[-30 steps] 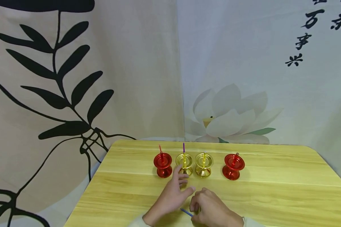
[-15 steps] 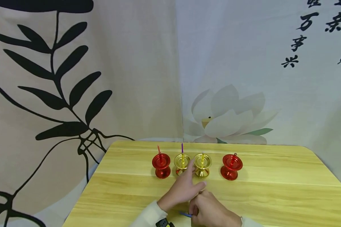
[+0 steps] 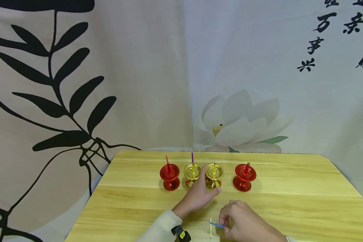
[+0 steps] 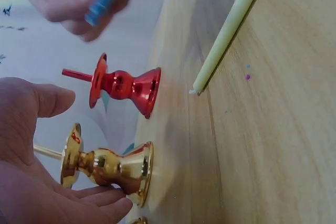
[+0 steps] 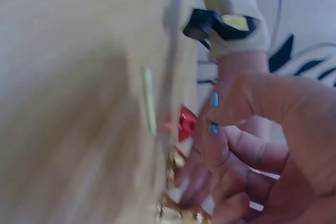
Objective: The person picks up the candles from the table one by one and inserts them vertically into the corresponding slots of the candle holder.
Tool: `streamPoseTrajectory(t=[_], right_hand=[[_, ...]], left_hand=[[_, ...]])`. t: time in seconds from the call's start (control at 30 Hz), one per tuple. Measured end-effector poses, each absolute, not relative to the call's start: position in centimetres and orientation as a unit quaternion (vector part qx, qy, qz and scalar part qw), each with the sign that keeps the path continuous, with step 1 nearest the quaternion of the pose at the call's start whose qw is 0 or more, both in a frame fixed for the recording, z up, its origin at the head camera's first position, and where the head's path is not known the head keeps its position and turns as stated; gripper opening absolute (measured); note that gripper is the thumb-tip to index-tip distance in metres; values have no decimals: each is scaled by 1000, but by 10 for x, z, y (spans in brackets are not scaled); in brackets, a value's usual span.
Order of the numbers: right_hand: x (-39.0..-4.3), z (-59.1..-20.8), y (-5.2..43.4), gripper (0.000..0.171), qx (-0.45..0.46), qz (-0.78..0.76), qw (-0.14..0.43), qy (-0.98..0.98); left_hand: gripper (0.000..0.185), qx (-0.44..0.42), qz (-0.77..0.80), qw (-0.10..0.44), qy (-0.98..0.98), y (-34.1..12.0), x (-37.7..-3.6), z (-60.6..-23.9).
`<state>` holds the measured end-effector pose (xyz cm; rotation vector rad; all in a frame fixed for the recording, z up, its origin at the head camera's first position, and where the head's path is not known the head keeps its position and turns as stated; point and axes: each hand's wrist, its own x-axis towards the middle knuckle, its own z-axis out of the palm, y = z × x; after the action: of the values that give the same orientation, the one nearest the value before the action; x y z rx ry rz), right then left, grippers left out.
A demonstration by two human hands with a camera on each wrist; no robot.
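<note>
My right hand [image 3: 245, 218] pinches a thin blue candle [image 3: 216, 224] between thumb and fingertips, above the front of the table. Beneath the candle's tip in the head view, a pale yellow candle [image 4: 226, 38] lies on the wood. My left hand [image 3: 198, 195] reaches between two gold candle holders, fingers extended and thumb spread. In the left wrist view its fingertips are right at the right gold candle holder [image 4: 107, 165]. The left gold candle holder [image 3: 192, 172], partly hidden by that hand, bears a purple candle [image 3: 192, 157].
A red candle holder [image 3: 171, 183] with a reddish candle [image 3: 167, 159] stands at the row's left end. Another red candle holder [image 3: 242, 184] stands at its right end. Small coloured specks [image 4: 248, 76] lie on the table. A printed curtain [image 3: 151, 84] hangs behind.
My left hand has moved right, from the left gold holder to beside the right one. My right hand has shifted right with the blue candle, bringing the yellow candle on the table into sight.
</note>
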<state>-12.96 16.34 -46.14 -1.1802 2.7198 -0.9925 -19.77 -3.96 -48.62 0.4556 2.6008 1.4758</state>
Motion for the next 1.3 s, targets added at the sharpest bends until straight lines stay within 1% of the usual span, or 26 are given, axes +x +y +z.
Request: streamPoseTrajectory(t=[0.3, 0.47, 0.6, 0.73, 0.83, 0.93, 1.1, 1.3], right_hand=[[-142, -451, 189, 34, -349, -370, -85, 857], [-156, -446, 191, 33, -327, -418, -99, 841], [-168, -443, 189, 28, -296, -458, -99, 832], [-179, -442, 188, 20, -261, -478, -96, 833], [-187, -442, 187, 14, -236, -481, -102, 838], [-195, -441, 187, 11, -217, -480, -118, 842], [-207, -437, 184, 7, -187, -486, -127, 844], [-224, -438, 178, 7, -159, -490, -151, 844]], left_hand=[[98, 151, 522, 6, 840, -21, -206, -498], [94, 151, 544, -13, 825, -11, -212, -502], [93, 145, 558, -20, 817, -6, -219, -504], [95, 134, 581, -10, 803, -2, -225, -506], [95, 126, 600, 3, 790, -1, -228, -508], [92, 123, 614, 5, 780, -1, -229, -510], [86, 128, 639, 4, 758, -1, -231, -512], [84, 131, 651, 17, 748, -1, -233, -515]])
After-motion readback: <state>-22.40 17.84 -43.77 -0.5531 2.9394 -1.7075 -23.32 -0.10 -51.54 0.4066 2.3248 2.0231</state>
